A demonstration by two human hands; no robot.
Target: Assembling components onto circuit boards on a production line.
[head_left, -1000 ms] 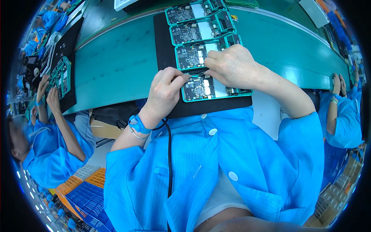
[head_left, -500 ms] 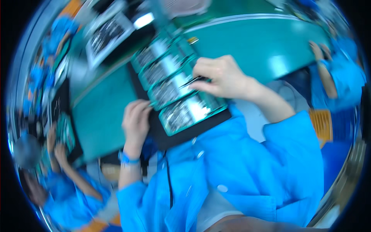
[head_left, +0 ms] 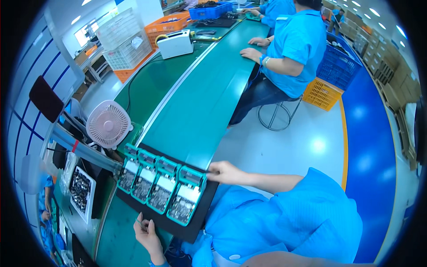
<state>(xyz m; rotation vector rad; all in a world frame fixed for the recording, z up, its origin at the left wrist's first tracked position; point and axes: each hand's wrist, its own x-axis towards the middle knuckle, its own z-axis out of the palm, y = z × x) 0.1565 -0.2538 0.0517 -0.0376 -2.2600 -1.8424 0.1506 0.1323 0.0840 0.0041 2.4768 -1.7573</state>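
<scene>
Four-sided green frames [head_left: 186,196], several in a row, lie on a black mat [head_left: 189,231], each holding a circuit board with silvery metal shielding. At the row's right end my right hand [head_left: 229,173] is closed beside the nearest frame's upper corner. A thin dark tool, which looks like tweezers, barely shows at its fingertips. My left hand [head_left: 148,236] is just off the mat's lower left edge, palm partly turned up. Its fingers are curled but apart, and I see nothing held in them.
The green workbench [head_left: 191,107] runs away ahead, with a co-worker [head_left: 293,49] seated at its right side. A pink fan [head_left: 109,124] and a white tray of small dark parts [head_left: 82,193] are at left. Blue crates [head_left: 338,62] and an orange crate [head_left: 321,94] stand behind the co-worker.
The view has swung up and along the bench. My right hand has moved from over the boards to the row's end corner. My left hand has drawn away from the frames.
</scene>
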